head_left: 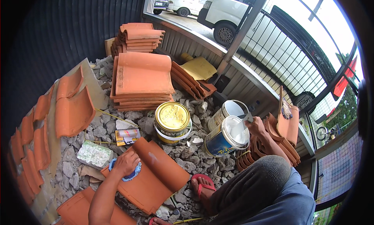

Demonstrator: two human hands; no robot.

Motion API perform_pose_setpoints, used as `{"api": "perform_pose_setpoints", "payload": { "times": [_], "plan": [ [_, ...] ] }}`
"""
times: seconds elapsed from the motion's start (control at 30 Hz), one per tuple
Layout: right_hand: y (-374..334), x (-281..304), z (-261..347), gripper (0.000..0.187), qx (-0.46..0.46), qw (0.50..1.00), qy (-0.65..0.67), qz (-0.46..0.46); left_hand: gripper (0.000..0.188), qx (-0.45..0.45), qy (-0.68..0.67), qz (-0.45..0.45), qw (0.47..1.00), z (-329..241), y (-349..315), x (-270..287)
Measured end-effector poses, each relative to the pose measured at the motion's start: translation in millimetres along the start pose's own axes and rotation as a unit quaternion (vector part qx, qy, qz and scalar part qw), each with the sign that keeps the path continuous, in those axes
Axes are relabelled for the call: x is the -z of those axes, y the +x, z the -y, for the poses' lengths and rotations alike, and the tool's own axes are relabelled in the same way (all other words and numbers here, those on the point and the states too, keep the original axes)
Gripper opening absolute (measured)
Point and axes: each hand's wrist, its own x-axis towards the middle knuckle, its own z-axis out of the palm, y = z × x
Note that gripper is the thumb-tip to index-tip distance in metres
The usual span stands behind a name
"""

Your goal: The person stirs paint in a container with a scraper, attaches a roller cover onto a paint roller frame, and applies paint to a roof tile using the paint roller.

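Head: tile (156, 178) long axis upper-left/lower-right.

The left forearm comes up from the lower edge and angles forward, wrist straight. The left hand (125, 163) lies palm down, fingers curled in a loose grip and pressed flat. The right arm reaches forward past the bent right knee, which hides most of the forearm. The right hand (256, 126) is raised, wrist bent, fingers pinched shut in a tight grip.
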Motion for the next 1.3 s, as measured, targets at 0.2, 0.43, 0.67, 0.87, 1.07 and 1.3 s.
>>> {"api": "perform_pose_setpoints", "payload": {
  "times": [0.2, 0.43, 0.67, 0.87, 1.07, 1.3],
  "plan": [
    [-6, -3, 29, 0.023, 0.100, 0.988, -0.112, -0.044, 0.020, -0.004, -0.015, 0.014, 1.000, 5, 4, 0],
    [-3, -3, 55, 0.019, 0.108, 0.983, 0.050, 0.141, 0.019, 0.019, -0.024, 0.017, 0.999, -1, 11, 8],
    [-7, 19, 49, 0.026, -0.012, 0.938, 0.292, 0.187, 0.018, 0.016, -0.006, 0.030, 0.999, -6, 12, 4],
    [-6, 22, 48, 0.030, -0.032, 0.932, 0.328, 0.149, 0.018, 0.027, -0.009, 0.033, 0.999, -6, 7, 4],
    [4, 9, 28, 0.025, -0.015, 0.973, 0.197, 0.116, 0.019, 0.032, -0.005, 0.044, 0.998, -3, 9, 4],
    [1, 4, 10, 0.026, 0.032, 0.999, 0.027, 0.021, 0.019, 0.025, -0.009, 0.037, 0.999, -4, 9, 3]
  ]
}}
